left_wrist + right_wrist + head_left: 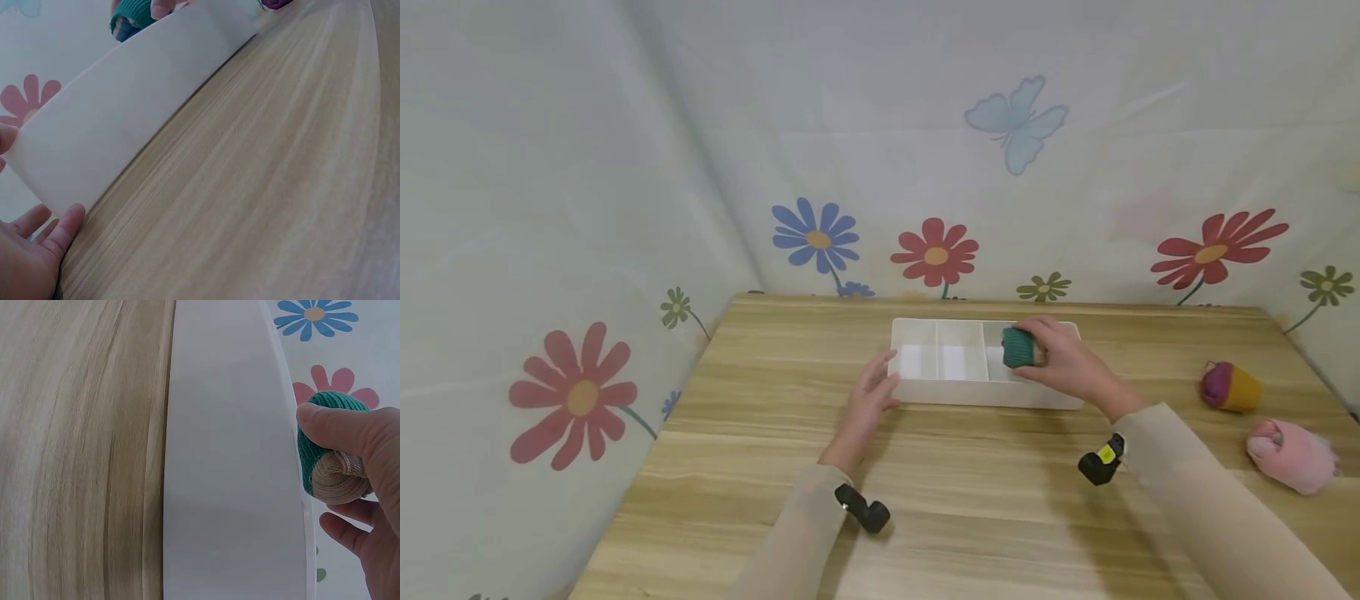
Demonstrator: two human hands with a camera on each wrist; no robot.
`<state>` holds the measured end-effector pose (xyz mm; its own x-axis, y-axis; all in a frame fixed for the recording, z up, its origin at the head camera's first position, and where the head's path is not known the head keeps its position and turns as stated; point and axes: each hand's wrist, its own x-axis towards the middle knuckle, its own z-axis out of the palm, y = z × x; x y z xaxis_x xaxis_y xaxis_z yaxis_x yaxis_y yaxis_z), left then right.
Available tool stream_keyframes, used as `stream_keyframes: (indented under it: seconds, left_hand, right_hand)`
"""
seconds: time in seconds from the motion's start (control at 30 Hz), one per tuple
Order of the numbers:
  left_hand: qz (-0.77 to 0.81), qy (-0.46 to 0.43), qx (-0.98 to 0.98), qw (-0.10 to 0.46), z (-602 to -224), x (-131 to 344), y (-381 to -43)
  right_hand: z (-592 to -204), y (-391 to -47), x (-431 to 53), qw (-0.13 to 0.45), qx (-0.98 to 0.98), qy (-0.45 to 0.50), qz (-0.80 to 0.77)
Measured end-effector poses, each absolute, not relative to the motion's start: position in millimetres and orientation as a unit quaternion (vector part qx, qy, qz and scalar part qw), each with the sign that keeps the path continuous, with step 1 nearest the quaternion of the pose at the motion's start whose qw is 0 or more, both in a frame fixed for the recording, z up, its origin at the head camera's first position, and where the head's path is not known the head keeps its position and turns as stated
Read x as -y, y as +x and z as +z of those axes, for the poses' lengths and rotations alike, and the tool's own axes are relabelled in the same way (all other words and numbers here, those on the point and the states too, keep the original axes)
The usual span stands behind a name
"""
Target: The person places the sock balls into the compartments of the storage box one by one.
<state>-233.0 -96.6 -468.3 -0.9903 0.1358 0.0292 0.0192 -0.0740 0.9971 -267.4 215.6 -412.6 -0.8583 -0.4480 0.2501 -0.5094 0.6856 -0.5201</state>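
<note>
A white box with a row of compartments stands on the wooden table. My right hand holds a rolled-up green and beige sock over the box's right part. In the right wrist view, the thumb presses the green ribbed knit of the sock, with its beige folded end turned toward the camera. At the box's left end, my left hand touches the corner with loosely extended fingers. The left wrist view has the thumb of the left hand low by the box's front wall.
To the right on the table lie a purple and yellow rolled-up sock and a fuzzy pink rolled-up sock. A pale curtain with printed flowers and a butterfly hangs behind the table and along its left side.
</note>
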Motion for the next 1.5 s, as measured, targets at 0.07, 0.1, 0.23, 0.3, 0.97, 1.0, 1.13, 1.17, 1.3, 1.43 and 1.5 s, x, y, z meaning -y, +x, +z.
stream_keyframes:
  seconds: [0.07,0.1,0.23,0.3,0.97,1.0,1.13,1.17,1.3,1.43,1.5]
  left_hand:
    - [0.730,0.058,-0.679,0.040,-468.6,96.1,-233.4]
    - [0.731,0.058,-0.679,0.041,-468.5,95.9,-233.6]
    - [0.732,0.056,-0.678,0.039,-467.9,95.6,-234.2]
    - [0.732,0.055,-0.678,0.039,-467.9,95.6,-234.7]
    - [0.733,0.059,-0.676,0.043,-467.4,93.8,-232.6]
    - [0.734,0.059,-0.676,0.040,-467.5,93.7,-232.7]
    - [0.732,0.061,-0.678,0.036,-467.7,93.7,-233.1]
    - [0.731,0.062,-0.679,0.037,-467.5,93.8,-233.0]
    - [0.729,0.063,-0.680,0.046,-467.0,94.4,-232.5]
    - [0.729,0.059,-0.680,0.046,-466.7,95.6,-231.3]
    - [0.726,0.059,-0.683,0.047,-466.7,96.5,-230.9]
  right_hand:
    - [-412.8,-268.4,-214.0,0.052,0.916,0.262,0.298]
    - [-413.3,-268.9,-213.4,0.052,0.917,0.261,0.297]
    - [-415.2,-270.9,-210.9,0.052,0.920,0.260,0.288]
    - [-416.9,-271.9,-209.6,0.051,0.922,0.258,0.283]
    - [-427.8,-277.0,-205.4,0.055,0.925,0.253,0.277]
    - [-427.9,-277.6,-205.3,0.055,0.925,0.253,0.278]
    - [-428.2,-279.4,-205.2,0.049,0.928,0.249,0.274]
    - [-428.2,-279.5,-205.2,0.047,0.929,0.248,0.272]
    - [-428.4,-279.9,-203.7,0.032,0.934,0.236,0.267]
    - [-429.4,-280.7,-200.4,0.012,0.937,0.228,0.266]
    - [-430.0,-281.7,-198.9,0.005,0.938,0.226,0.263]
